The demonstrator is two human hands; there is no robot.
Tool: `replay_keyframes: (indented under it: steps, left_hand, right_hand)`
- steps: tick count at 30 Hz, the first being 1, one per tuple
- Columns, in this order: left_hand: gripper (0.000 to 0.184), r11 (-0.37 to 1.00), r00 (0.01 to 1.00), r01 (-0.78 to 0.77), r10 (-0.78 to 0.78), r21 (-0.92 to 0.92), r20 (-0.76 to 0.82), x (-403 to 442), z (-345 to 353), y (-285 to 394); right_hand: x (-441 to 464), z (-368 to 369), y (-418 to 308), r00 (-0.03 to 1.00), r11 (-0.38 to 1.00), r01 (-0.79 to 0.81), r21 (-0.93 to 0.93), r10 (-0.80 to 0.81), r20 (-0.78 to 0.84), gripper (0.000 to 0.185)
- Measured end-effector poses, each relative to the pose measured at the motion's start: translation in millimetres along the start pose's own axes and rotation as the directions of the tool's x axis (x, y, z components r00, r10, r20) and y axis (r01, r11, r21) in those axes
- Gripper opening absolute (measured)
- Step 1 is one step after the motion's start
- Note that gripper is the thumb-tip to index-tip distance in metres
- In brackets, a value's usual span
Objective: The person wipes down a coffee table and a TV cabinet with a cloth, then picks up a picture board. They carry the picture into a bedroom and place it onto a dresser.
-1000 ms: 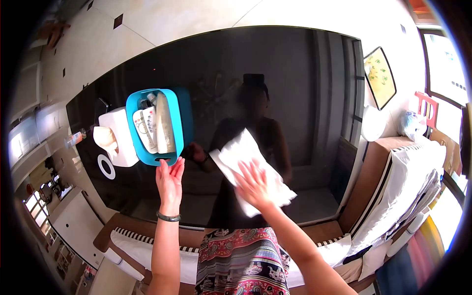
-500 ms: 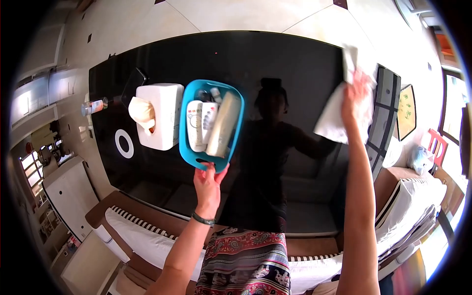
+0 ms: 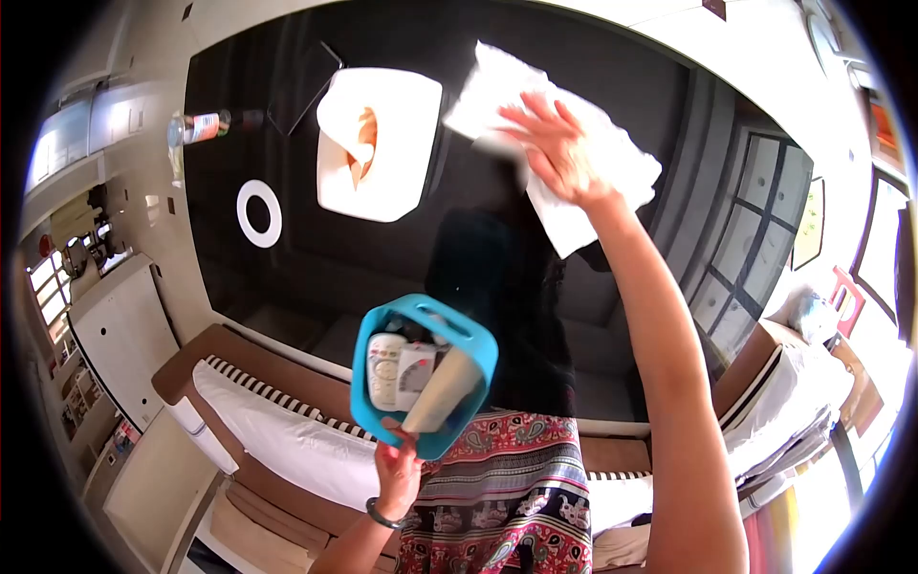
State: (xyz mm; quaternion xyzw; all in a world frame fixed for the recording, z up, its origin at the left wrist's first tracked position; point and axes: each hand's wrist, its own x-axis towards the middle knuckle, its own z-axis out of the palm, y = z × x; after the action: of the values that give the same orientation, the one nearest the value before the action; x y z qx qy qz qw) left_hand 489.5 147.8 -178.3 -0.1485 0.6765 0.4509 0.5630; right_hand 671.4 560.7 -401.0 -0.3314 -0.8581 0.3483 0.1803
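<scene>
My left hand [image 3: 398, 471] grips the near end of a blue basket [image 3: 360, 383], which is lifted and tilted at the table's near edge. Inside it are a white remote [image 3: 385, 371], a second white remote [image 3: 414, 373] and a long pale package [image 3: 443, 390]. My right hand [image 3: 557, 148] lies with spread fingers on a white cloth [image 3: 602, 143] on the glossy black table [image 3: 583, 316]. Left of the cloth stands a white tissue box [image 3: 406, 143].
A white ring [image 3: 259, 213] lies on the table's left part, with a dark phone-like object [image 3: 304, 96] behind it. A bottle [image 3: 199, 127] is at the left edge. A sofa [image 3: 249, 383] with white covers runs along the near side.
My left hand has lifted the basket off the table and drawn it towards me. My right hand has swept the cloth right, then back left and farther away, near the tissue box.
</scene>
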Motion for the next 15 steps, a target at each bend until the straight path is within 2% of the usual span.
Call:
replay_keyframes:
  steps: [1, 2, 3, 4, 5, 6, 7, 9, 10, 11, 12, 13, 15]
  left_hand:
    - [0.009, 1.0, 0.999, 0.022, -0.022, -0.01, -0.035, -7.1, 4.4, 13.5]
    - [0.012, 0.998, 0.994, 0.051, -0.048, 0.021, -0.102, -15.0, 8.7, 24.4]
    - [0.016, 1.0, 1.0, -0.007, 0.007, -0.016, -0.002, -18.1, -4.0, 25.6]
    - [0.026, 0.999, 0.999, -0.049, 0.049, 0.013, 0.008, -19.7, -17.9, 22.0]
    - [0.036, 0.995, 0.996, -0.091, 0.09, 0.041, 0.019, -21.5, -15.0, 23.7]
    - [0.037, 0.991, 0.993, -0.113, 0.114, 0.064, -0.011, -20.5, -9.3, 25.9]
    - [0.037, 0.991, 0.993, -0.114, 0.115, 0.066, -0.001, -23.8, -9.3, 27.1]
    - [0.028, 0.991, 0.991, -0.134, 0.134, 0.016, -0.024, -25.8, -15.0, 30.0]
    - [0.03, 0.985, 0.985, -0.169, 0.17, 0.024, -0.025, -25.4, -21.1, 28.6]
    - [0.032, 0.981, 0.981, -0.19, 0.192, 0.043, -0.038, -26.5, -18.0, 32.4]
    - [0.032, 0.983, 0.982, -0.176, 0.18, 0.054, -0.061, -27.4, -12.4, 37.4]
    - [0.032, 0.983, 0.982, -0.17, 0.175, 0.065, -0.077, -24.1, -8.6, 41.3]
    - [0.036, 0.96, 0.976, -0.198, 0.212, 0.196, -0.054, -21.4, -11.4, 40.5]
  right_hand:
    - [-13.9, -6.9, -9.7, 0.997, 0.993, -0.079, 0.092, 0.077, 0.03, 0.037]
    - [-29.1, 2.0, -7.0, 0.97, 0.695, -0.159, 0.702, 0.241, -0.02, 0.036]
    - [-40.5, -3.5, -7.9, 0.952, 0.655, -0.206, 0.727, 0.307, -0.007, 0.034]
    - [-52.4, -8.5, -8.0, 0.929, 0.61, -0.248, 0.753, 0.371, 0.005, 0.033]
    - [-58.1, -31.9, -16.5, 0.945, 0.918, -0.318, 0.237, 0.328, -0.004, 0.032]
    - [-66.6, -42.1, -26.3, 0.897, 0.793, -0.397, 0.461, 0.441, 0.014, 0.031]
    - [-77.3, -45.5, -46.6, 0.837, 0.665, -0.456, 0.591, 0.546, 0.031, 0.03]
    - [-113.2, -5.9, -71.8, 0.876, 0.625, -0.246, 0.741, 0.47, -0.106, 0.033]
    - [-124.8, 12.9, -101.8, 0.86, 0.546, -0.224, 0.807, 0.501, -0.1, 0.043]
    - [-141.5, 38.3, -115.1, 0.955, 0.824, -0.15, 0.547, 0.264, -0.137, 0.05]
    - [-152.1, 58.3, -136.4, 0.985, 0.964, -0.029, 0.263, 0.072, -0.157, 0.053]
    - [-166.1, 91.5, -160.7, 0.984, 0.941, -0.169, 0.293, 0.146, 0.098, 0.052]
    - [-194.9, 175.3, -178.1, 0.999, 1.0, -0.009, -0.008, 0.008, -0.047, 0.051]
